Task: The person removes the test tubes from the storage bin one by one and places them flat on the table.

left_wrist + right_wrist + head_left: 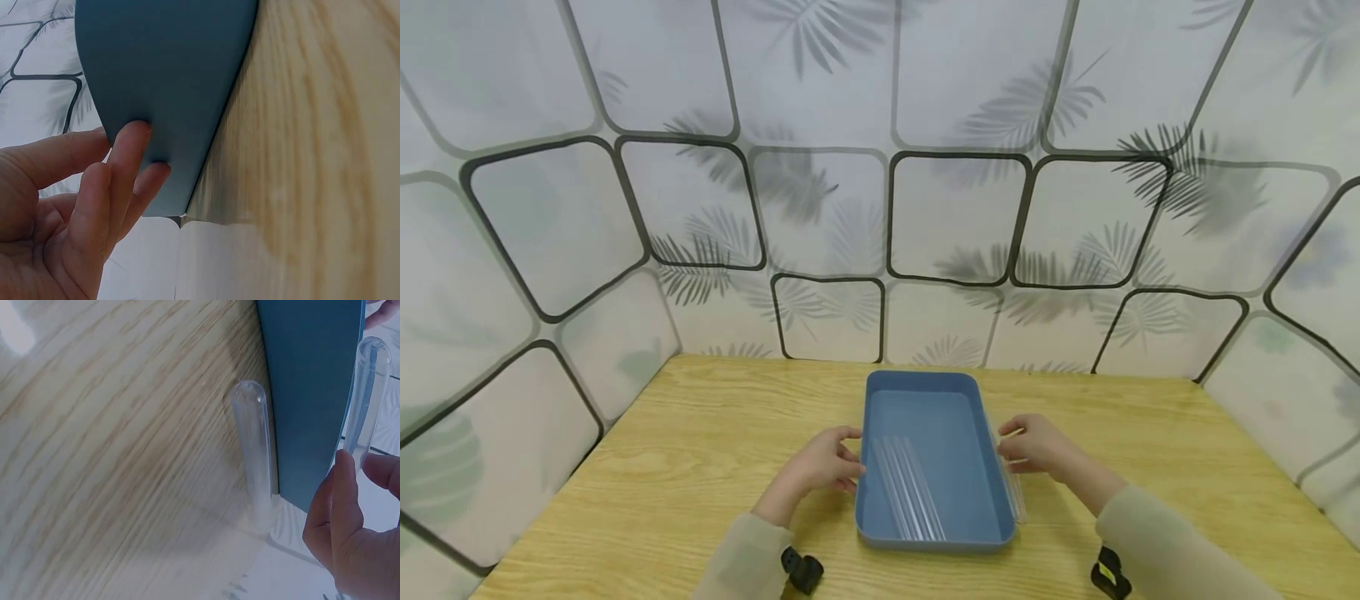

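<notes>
Going left to right: the left hand (827, 460) has its fingers loosely extended, tips touching the outside wall of the tray, nothing wrapped up in its grip as far as I can tell. Next over is the blue tray (951, 442), just the one, flat on the wood table (715, 433). Looks like stiff plastic, so I'd guess light and easy to steady by the side walls. Inside it, toward the left and near end, is a bunch of clear tubes (917, 500) lying side by side. I make it about three, but they're see-through and shiny, so don't hold me to that. Past the right wall, the right wrist view shows two more: a held tube (369, 387) up alongside the rim, pinched between the thumb and fingers of the right hand (1037, 448), and a loose tube (253, 444) on the table just beside the tray. So two hands, one tray, maybe five tubes. They've got rounded ends and look hollow and rigid, so probably light, slick and prone to rolling, maybe crackable if they're glass (can't tell). I'd grab one mid-length with a gentle pinch.
</notes>
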`<state>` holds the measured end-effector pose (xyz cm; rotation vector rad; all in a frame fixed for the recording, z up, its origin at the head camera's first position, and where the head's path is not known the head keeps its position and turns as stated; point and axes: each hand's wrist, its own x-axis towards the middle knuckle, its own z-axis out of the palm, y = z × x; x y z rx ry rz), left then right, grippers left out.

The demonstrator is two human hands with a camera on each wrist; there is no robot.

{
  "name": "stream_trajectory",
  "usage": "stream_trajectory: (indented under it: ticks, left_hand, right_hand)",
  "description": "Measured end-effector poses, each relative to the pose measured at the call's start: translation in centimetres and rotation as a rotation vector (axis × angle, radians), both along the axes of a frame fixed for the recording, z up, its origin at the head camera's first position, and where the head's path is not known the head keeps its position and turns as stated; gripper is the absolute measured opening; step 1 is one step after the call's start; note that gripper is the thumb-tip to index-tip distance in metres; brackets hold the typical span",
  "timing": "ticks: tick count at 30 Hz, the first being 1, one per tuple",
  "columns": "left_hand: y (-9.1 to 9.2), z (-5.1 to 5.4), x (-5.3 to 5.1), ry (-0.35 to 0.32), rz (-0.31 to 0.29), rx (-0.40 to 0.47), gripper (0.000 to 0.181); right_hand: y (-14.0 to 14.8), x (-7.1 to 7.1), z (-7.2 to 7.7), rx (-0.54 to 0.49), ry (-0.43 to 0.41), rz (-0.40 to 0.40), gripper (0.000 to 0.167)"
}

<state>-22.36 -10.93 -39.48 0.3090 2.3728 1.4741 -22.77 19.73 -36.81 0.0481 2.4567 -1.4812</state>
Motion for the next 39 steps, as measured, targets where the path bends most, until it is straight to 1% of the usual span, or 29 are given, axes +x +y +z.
stream_trajectory:
  ticks: [6,11,18,24,32,35,39]
  left_hand:
    - [0.0,0.0,-0.1,0.006,0.0,-0.008,0.055]
    - [0.0,-0.1,-0.1,0.013,-0.003,-0.016,0.055]
    - [0.0,0.2,0.0,0.009,-0.006,-0.009,0.055]
    - [0.0,0.1,0.0,0.004,-0.003,-0.005,0.056]
    - [-0.2,-0.4,-0.2,0.012,-0.005,0.006,0.056]
    - [-0.2,-0.5,-0.2,0.017,-0.008,0.002,0.056]
    - [-0.2,-0.6,-0.1,0.022,-0.008,-0.001,0.055]
  right_hand:
    - [1.1,0.1,0.2,-0.002,-0.002,-0.006,0.04]
    - [2.1,0.0,-0.1,0.004,-0.01,-0.012,0.039]
    - [3.4,-0.2,-0.5,0.023,-0.005,-0.033,0.038]
    - [3.9,-0.5,-0.8,0.043,-0.011,-0.044,0.037]
    - [4.0,-0.7,-1.7,0.066,-0.023,-0.075,0.036]
    - [4.1,-0.8,-2.2,0.093,-0.015,-0.072,0.036]
    - [4.2,-1.0,-2.7,0.099,-0.003,-0.08,0.036]
